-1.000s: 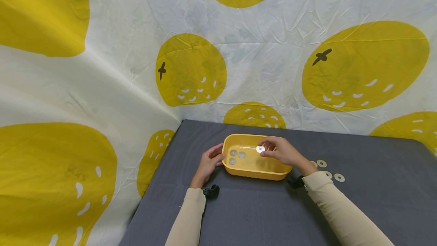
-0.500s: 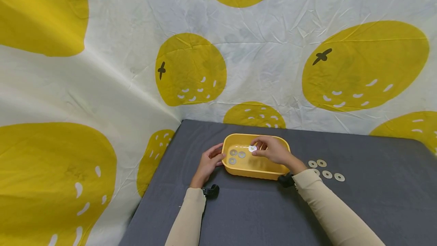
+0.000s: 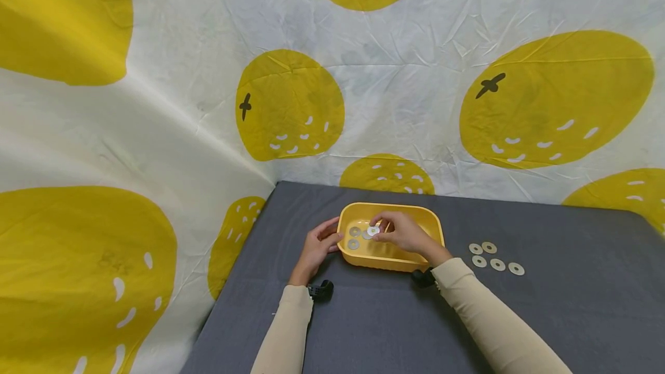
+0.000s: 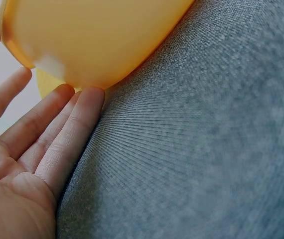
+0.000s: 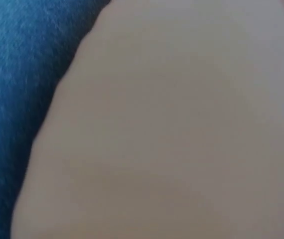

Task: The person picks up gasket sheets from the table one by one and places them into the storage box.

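Observation:
My left hand (image 3: pixel 315 250) holds the left end of a yellow plastic tray (image 3: pixel 384 262), thumb at the rim and fingers against the outside wall. Up close in the left wrist view, the fingertips (image 4: pixel 91 99) touch the tray's wall (image 4: pixel 97 40) low down, near the cloth. Inside the tray my right hand (image 3: pixel 407 235) pinches a bright flat washer (image 3: pixel 370 231) between thumb and fingers. It is above another washer (image 3: pixel 366 236), which it partly covers. Two more grey washers (image 3: pixel 350 245) lie at the tray's left end. The right wrist view shows no fingers, only a blurred pale surface.
Several loose washers (image 3: pixel 493 265) lie to the right of the tray on the dark grey cloth (image 3: pixel 374 322). Behind the table hangs a white fabric (image 3: pixel 400 103) with yellow fruit prints; it also runs along the left side.
My right hand has moved left inside the tray with the washer, toward those lying there. Its forearm has uncovered the loose washers on the right. My left hand keeps its hold.

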The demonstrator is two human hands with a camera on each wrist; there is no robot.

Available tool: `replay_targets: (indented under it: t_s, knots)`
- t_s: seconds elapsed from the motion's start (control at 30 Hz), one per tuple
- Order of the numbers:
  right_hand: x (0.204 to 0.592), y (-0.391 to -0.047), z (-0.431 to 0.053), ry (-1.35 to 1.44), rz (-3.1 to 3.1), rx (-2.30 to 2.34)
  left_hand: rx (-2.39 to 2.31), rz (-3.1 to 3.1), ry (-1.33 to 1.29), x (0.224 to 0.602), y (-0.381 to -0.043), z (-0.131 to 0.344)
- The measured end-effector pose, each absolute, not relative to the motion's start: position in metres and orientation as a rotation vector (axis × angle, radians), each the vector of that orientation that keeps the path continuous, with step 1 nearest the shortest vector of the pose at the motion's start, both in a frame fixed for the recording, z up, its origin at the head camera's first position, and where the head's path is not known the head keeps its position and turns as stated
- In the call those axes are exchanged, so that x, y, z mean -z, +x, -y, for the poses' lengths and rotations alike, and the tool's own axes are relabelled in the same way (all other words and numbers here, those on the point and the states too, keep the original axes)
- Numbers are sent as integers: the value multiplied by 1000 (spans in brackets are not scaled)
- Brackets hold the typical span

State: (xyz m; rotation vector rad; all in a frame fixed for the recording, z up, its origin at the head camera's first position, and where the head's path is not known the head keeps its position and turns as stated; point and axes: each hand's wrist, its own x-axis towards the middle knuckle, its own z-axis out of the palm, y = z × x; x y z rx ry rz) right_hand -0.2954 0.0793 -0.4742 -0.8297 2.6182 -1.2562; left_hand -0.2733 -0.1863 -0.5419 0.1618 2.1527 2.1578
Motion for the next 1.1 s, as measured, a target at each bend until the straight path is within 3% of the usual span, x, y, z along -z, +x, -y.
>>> replay_targets:
  t_s: [1.1]
  knots:
    - [494,-298,-52,-808,-2594,1104,-2159,-2146,177,543,-273,187]
